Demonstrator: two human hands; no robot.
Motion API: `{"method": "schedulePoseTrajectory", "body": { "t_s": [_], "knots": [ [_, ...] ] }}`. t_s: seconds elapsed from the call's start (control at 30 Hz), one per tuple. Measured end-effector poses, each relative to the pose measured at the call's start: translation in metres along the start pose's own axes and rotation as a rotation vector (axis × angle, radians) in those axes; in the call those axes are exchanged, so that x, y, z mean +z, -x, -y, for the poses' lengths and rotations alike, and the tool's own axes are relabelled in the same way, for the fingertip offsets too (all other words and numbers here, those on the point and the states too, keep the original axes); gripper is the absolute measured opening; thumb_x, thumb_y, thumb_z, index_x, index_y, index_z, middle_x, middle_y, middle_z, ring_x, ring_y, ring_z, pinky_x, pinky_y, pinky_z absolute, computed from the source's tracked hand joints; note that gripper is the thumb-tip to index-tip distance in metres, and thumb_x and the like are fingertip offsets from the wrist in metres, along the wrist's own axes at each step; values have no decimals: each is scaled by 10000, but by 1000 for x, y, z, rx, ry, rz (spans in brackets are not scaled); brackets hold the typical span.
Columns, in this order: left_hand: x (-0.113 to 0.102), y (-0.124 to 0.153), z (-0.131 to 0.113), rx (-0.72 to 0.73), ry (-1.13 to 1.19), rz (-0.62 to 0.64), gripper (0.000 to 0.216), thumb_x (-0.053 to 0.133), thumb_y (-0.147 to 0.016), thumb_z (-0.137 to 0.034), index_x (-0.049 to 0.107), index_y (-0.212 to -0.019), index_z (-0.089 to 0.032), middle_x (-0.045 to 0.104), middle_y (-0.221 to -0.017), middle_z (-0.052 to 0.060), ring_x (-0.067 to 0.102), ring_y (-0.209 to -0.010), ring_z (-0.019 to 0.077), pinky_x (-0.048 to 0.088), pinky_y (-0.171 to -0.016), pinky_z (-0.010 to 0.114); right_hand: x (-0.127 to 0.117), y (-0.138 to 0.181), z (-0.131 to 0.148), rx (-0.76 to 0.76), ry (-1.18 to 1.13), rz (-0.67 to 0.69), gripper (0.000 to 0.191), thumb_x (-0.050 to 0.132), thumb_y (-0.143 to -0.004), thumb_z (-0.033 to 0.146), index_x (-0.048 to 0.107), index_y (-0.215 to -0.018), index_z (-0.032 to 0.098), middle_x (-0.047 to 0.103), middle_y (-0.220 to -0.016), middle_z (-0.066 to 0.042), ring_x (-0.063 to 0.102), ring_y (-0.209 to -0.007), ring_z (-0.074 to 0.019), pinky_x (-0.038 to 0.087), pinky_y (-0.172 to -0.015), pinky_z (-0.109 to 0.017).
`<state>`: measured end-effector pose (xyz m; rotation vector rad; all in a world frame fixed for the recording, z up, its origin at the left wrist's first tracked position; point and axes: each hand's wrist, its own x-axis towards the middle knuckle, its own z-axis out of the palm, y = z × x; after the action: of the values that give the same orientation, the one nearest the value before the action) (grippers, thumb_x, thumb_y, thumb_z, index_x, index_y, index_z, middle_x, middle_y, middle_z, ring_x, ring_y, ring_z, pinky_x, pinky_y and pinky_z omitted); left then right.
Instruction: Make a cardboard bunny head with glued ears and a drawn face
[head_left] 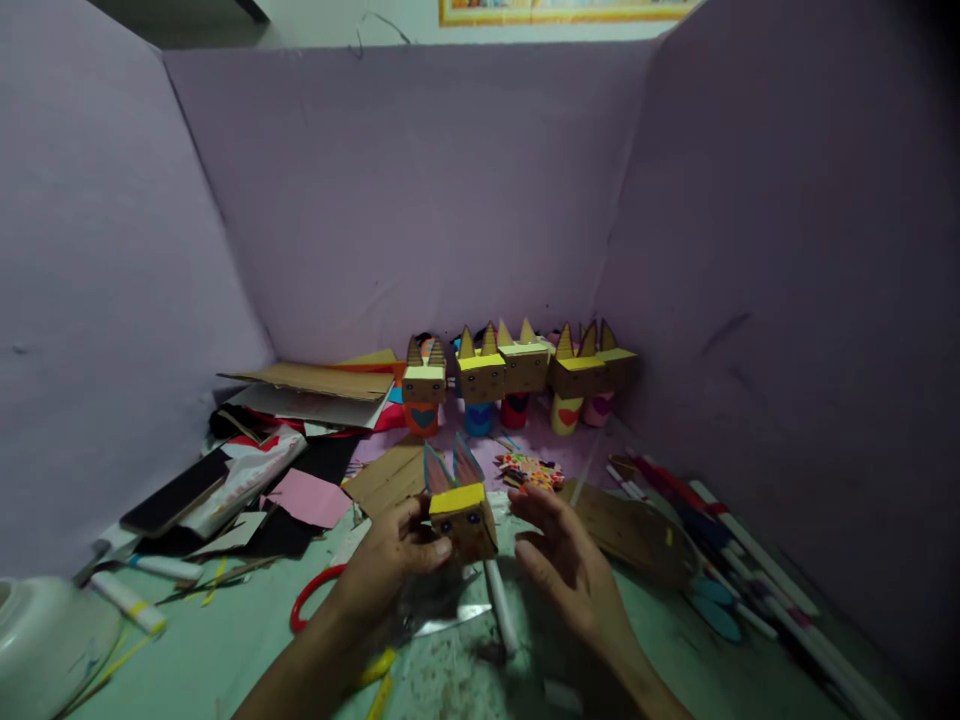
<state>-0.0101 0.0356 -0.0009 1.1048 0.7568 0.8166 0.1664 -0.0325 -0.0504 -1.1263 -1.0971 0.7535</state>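
My left hand (401, 555) grips a small cardboard animal head (463, 522) by its left side, thumb in front and fingers behind. The head is a brown box with a yellow top strip, drawn eyes and two tall pointed ears. To its right, my right hand (555, 550) is raised with fingers apart and curved, touching nothing. Below the head, a white marker (501, 608) lies on the green table, beside scissors with a red handle (313, 594) partly behind my left wrist.
Several finished cardboard animal figures (480, 378) on coloured tubes stand along the lilac back wall (405, 190). Stacked cardboard (319, 378), a black phone (176, 490) and pink paper (309, 498) lie left. Markers (757, 560) crowd the right side; a white bowl (52, 640) sits front left.
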Motion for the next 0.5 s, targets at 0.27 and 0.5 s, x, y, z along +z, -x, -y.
{"method": "schedulePoseTrajectory", "body": {
  "t_s": [0.27, 0.5],
  "knots": [
    [24, 9, 20, -35, 111, 151, 508, 790, -581, -333, 684, -1029, -117, 696, -961, 135, 633, -927, 298, 484, -832, 389, 14, 1, 14, 168, -410, 228, 671, 825, -572, 423, 531, -1132, 201, 665, -1101, -104, 622, -1025, -276, 458, -881, -377],
    [-29, 16, -35, 57, -568, -271, 517, 757, -533, -319, 678, -1006, -126, 699, -911, 86, 631, -801, 218, 490, -735, 319, -6, -7, 17, 254, -474, -134, 526, 812, -564, 279, 603, -1041, 205, 716, -916, -27, 656, -873, -229, 489, -792, -320]
  ]
}}
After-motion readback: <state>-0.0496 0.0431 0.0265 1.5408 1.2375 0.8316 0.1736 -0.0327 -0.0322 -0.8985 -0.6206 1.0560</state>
